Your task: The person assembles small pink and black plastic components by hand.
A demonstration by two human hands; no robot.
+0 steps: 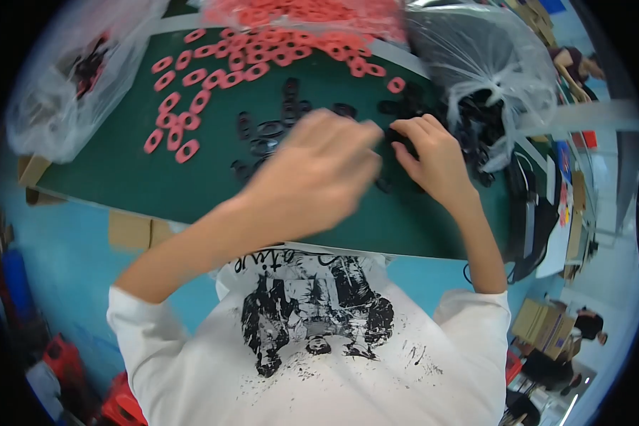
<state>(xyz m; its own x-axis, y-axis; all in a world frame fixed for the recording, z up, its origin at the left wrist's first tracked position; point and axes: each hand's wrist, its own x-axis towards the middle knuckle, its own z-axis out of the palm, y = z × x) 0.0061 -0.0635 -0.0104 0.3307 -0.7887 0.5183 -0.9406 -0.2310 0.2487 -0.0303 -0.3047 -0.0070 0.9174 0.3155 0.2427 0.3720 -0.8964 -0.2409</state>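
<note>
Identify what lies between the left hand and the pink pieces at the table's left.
Loose black oval pieces on the green tabletop, as the head view shows.

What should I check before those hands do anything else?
1. Flat pink plastic pieces with holes on the dark green tabletop: ok, many lie loose there.
2. Small black oval pieces near the left hand: ok, several lie beside it.
3. Left hand's grip: cannot tell, it's blurred.
4. Right hand at the black pieces: ok, its fingertips are there; whether it holds one, cannot tell.
5. Every pink piece well away from black ones: not ok, one lies close.
</note>
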